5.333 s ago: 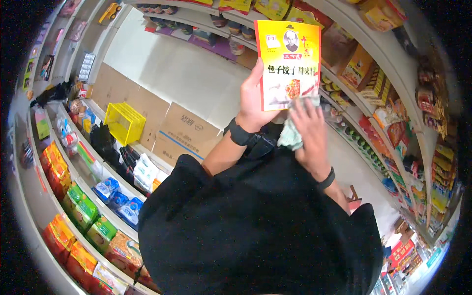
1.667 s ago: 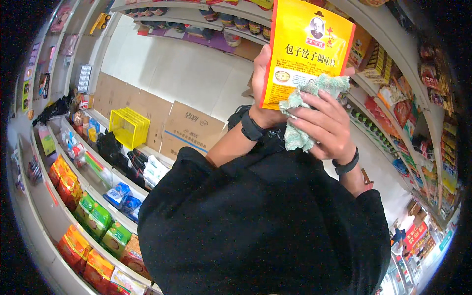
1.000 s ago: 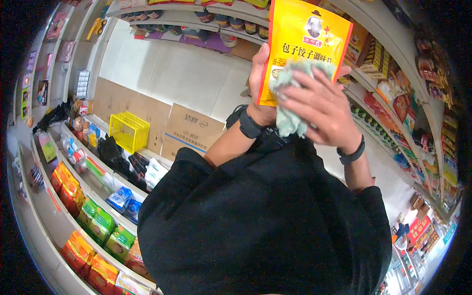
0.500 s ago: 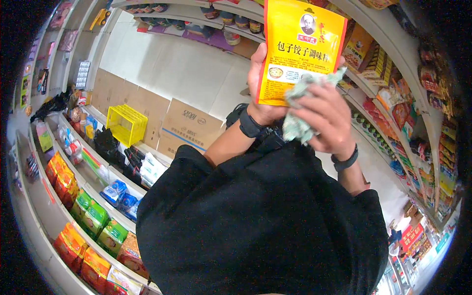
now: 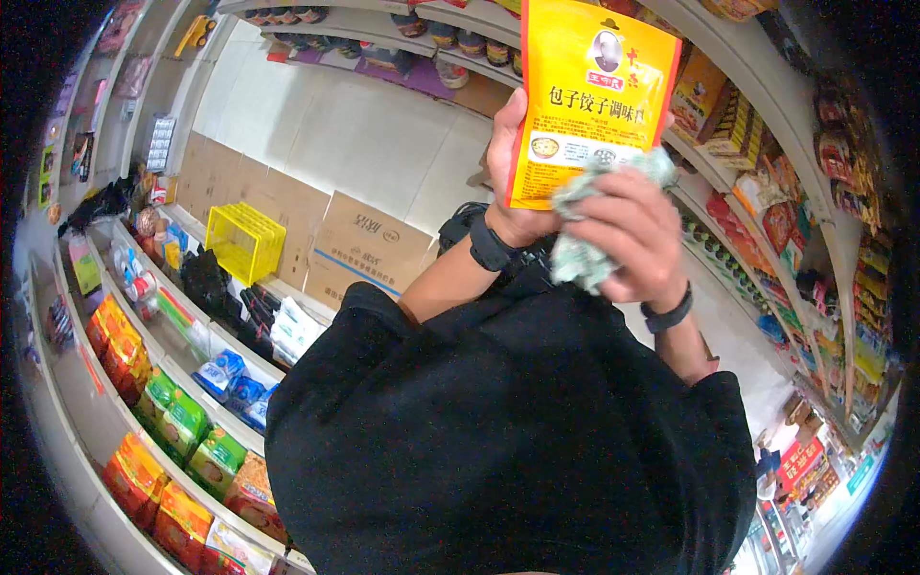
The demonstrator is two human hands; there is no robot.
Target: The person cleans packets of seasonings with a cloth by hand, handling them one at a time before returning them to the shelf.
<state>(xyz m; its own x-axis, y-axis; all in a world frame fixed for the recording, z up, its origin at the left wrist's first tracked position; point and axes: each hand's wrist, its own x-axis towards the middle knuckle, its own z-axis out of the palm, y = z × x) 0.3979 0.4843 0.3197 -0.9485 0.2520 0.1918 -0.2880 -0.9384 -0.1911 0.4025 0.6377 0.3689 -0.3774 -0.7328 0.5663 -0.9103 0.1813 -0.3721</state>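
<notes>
A flat yellow seasoning packet with red edges is held up in front of me, its printed side facing me. My left hand grips its lower left side, the thumb along the edge and the other fingers hidden behind. In my right hand is a crumpled pale green cloth, pressed against the lower right part of the packet. The fingers of that hand curl over the cloth and are slightly blurred. Each wrist wears a dark band.
Shelves on the left hold orange and green bags and blue packs. A yellow plastic basket stands by flattened cardboard on the floor. Shelves of packaged goods curve along the right; jars line the far shelf.
The packet has shifted slightly to the right and tilted a little. My right hand has slid the cloth slightly down across the packet's lower part. Both hands keep their hold.
</notes>
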